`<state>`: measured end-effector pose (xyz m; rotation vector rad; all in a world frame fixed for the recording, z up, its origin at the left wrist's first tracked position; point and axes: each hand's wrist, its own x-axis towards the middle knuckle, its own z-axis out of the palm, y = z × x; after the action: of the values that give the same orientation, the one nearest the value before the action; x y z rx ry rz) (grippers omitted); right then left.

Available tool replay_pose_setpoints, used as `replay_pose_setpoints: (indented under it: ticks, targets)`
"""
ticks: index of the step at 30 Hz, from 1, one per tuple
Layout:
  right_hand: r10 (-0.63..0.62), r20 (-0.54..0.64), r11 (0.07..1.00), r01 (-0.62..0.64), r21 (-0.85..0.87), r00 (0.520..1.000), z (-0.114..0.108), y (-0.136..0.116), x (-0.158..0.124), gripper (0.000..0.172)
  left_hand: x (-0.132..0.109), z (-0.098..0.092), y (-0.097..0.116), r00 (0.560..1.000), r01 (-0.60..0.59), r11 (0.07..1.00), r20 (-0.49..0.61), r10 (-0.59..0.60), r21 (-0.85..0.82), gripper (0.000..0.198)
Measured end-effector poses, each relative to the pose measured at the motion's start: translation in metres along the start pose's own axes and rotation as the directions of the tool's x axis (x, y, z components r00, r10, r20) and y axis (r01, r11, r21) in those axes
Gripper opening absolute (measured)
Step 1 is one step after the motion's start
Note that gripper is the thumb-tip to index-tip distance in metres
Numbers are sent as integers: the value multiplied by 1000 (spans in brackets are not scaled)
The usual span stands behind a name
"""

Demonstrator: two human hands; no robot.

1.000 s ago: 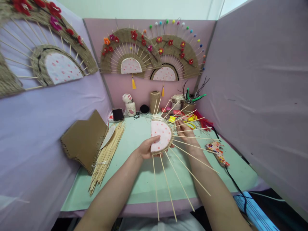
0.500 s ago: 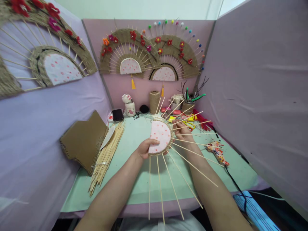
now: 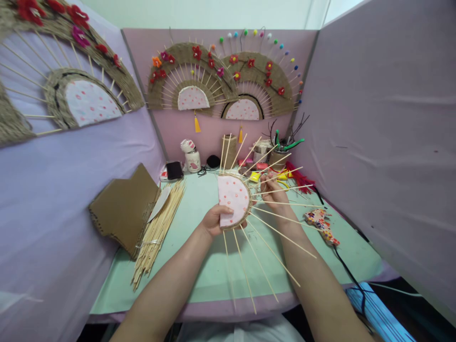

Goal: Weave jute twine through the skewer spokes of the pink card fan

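A half-round fan base (image 3: 233, 195), white with pink-red dots and edged with brown twine, stands on its side above the table. Thin wooden sticks (image 3: 283, 230) spread out from its curved rim. My left hand (image 3: 214, 219) is closed around the base's lower left part, thumb on the dotted face and fingers behind it. Beyond the sticks to the right, my right hand (image 3: 273, 191) is raised with thumb and fingertips pinched together. Sticks cross in front of it, and whatever the pinch holds is too fine to make out.
Cardboard (image 3: 123, 209) and a stick bundle (image 3: 158, 232) lie on the left. A twine spool (image 3: 228, 151), a small jar (image 3: 193, 160) and a pot with green-handled pliers (image 3: 280, 156) stand behind. A flower-patterned glue gun (image 3: 321, 225) lies right. Finished fans (image 3: 192, 57) hang on the walls.
The fan base has turned anticlockwise and shifted a little left, its upper sticks leaning left and lower ones swinging right. My right hand has moved slightly right, away from the rim.
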<state>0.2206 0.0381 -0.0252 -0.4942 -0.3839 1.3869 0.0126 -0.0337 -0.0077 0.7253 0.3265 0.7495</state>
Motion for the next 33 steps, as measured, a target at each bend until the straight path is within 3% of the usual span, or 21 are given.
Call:
replay_pose_setpoints:
  ticks: [9,13,16,25,29,33]
  targets:
    - [-38,4,999,38,-13,999,-4,-24,0,17,2,-6,9,993,-112,983,-40,108,-147,62]
    - [-57,114,998,53,39,992,-5,-38,-3,15,4,-7,13,983,-165,968,-109,147,-187,61]
    - [-81,145,996,74,50,986,-5,-45,-6,15,6,-11,13,989,-120,976,-112,101,-181,59]
    - [-317,165,935,337,-112,934,-12,-48,-3,20,7,-14,15,990,38,989,-131,-56,-141,63]
    - [-304,101,940,315,-129,947,-14,-49,1,22,5,-15,16,990,67,989,-115,-83,-131,64]
    - [-202,54,967,208,-149,978,-17,-42,6,26,3,-11,15,993,112,987,-16,-115,-118,63]
